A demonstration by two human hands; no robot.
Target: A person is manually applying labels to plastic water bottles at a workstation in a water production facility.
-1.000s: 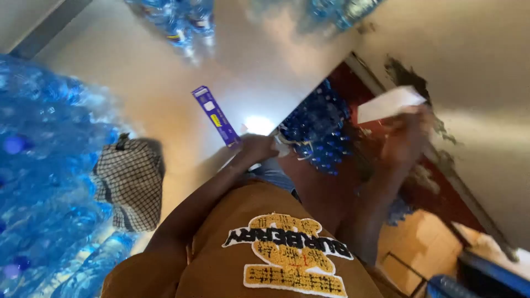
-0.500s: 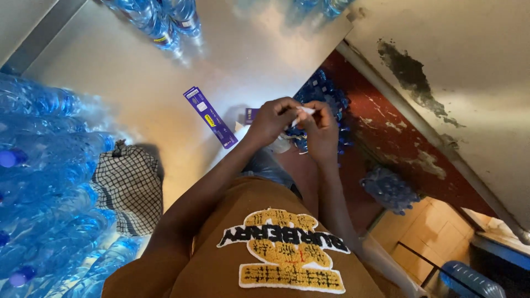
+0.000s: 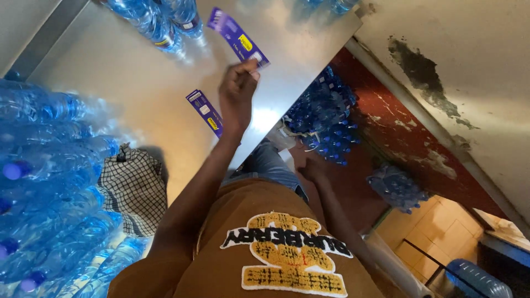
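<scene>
steel tabletop (image 3: 138,72) carries a flat purple label strip (image 3: 205,112); left hand (image 3: 237,94) pinches another purple strip (image 3: 238,37); right hand (image 3: 310,167) low, fingers unclear.

Left hand (image 3: 238,91) stretched far forward on a straight arm, fingers pinched shut at the tips. Right hand (image 3: 313,167) lowered near the lap, loosely curled, grip unclear.

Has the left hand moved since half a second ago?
Yes. The left hand has gone from beside the right hand, near the table edge, farther across the metal table, past the lying purple strip, and now holds another purple strip.
</scene>
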